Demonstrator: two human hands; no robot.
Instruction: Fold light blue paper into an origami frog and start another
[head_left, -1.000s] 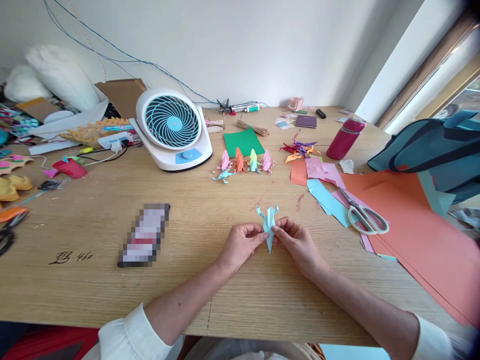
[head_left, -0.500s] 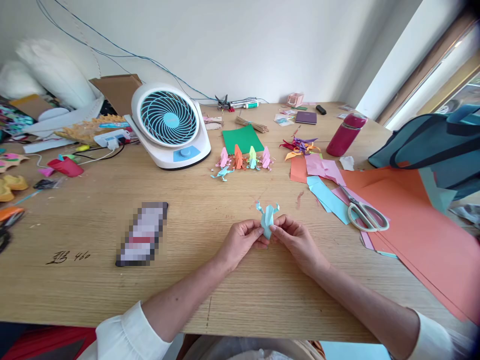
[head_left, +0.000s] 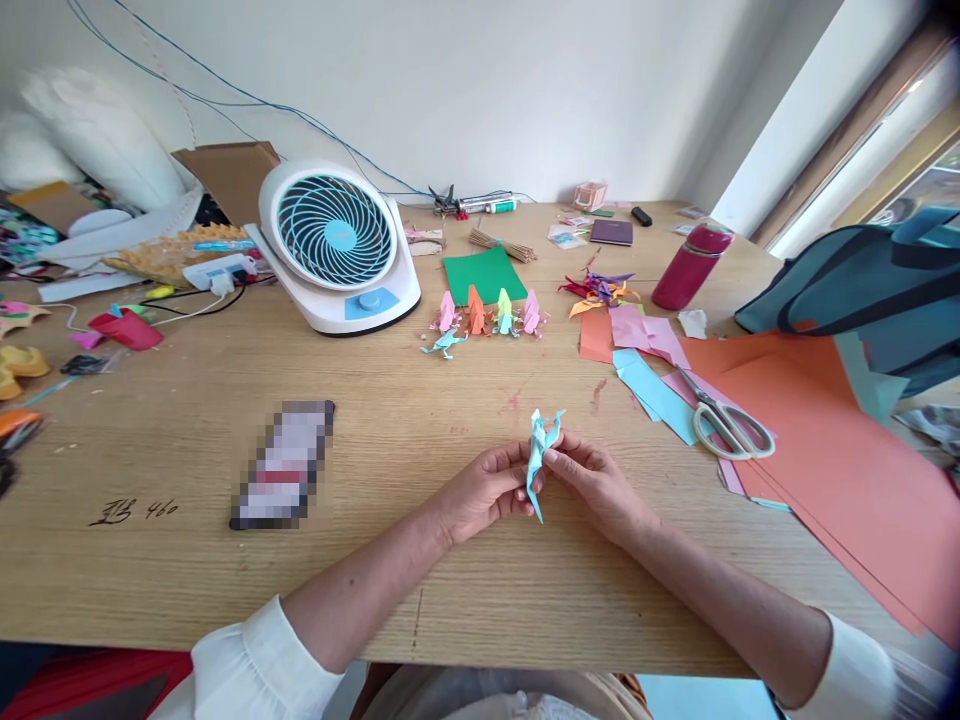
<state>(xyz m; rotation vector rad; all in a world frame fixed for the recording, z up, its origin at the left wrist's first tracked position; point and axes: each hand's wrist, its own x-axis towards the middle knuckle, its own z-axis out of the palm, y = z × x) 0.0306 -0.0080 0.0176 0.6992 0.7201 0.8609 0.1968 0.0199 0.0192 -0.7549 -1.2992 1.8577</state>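
Note:
A light blue folded paper figure is held just above the wooden table, near its front edge. My left hand pinches its left side and my right hand pinches its right side. The figure is turned on edge, with small legs at the top and a pointed tail hanging below the fingers. Both hands are closed on it.
A row of small folded paper figures stands beyond the hands, by a green sheet. A white and blue desk fan sits at the back left. Scissors lie on coloured paper sheets to the right. A red bottle, a blue bag and a blurred-out flat object are nearby.
The paper figure has been turned from lying flat and wide to standing on edge between my fingers, and its pointed tail again shows below the hands. The hands stayed in place.

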